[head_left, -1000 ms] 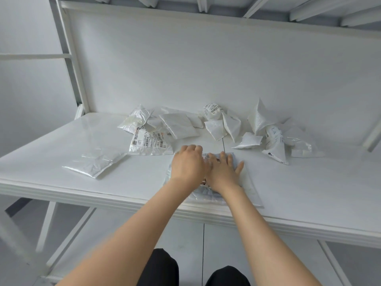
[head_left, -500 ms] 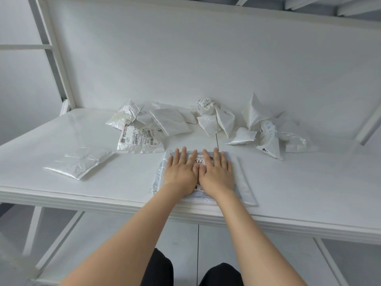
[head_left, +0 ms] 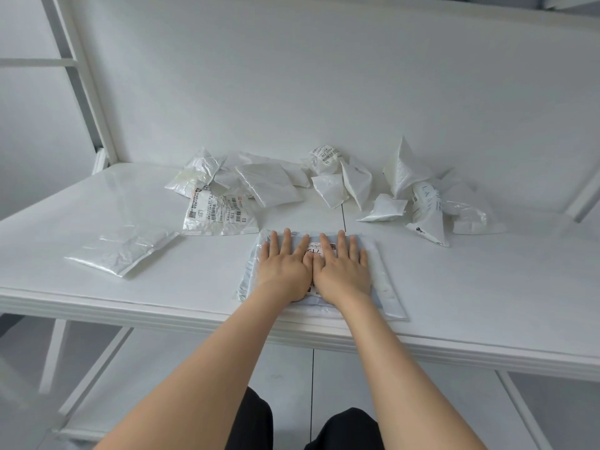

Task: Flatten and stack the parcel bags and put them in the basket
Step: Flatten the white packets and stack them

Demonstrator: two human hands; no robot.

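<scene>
where pressed by left hand [head_left: 285, 271] and right hand [head_left: 342, 274], both flat with fingers [head_left: 286, 242] straight, gripping nothing: grey parcel bag [head_left: 383, 287] at near edge of surface [head_left: 487, 287]; light, limp, slick film, likely best pinched by a corner; crumpled bags [head_left: 269, 186] behind.

White table [head_left: 470, 287] bearing scattered parcel bags [head_left: 269, 185].

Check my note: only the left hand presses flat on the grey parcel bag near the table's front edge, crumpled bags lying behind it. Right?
Not quite: the head view shows both the left hand and the right hand pressing flat on the grey parcel bag, side by side. The rest holds.
</scene>
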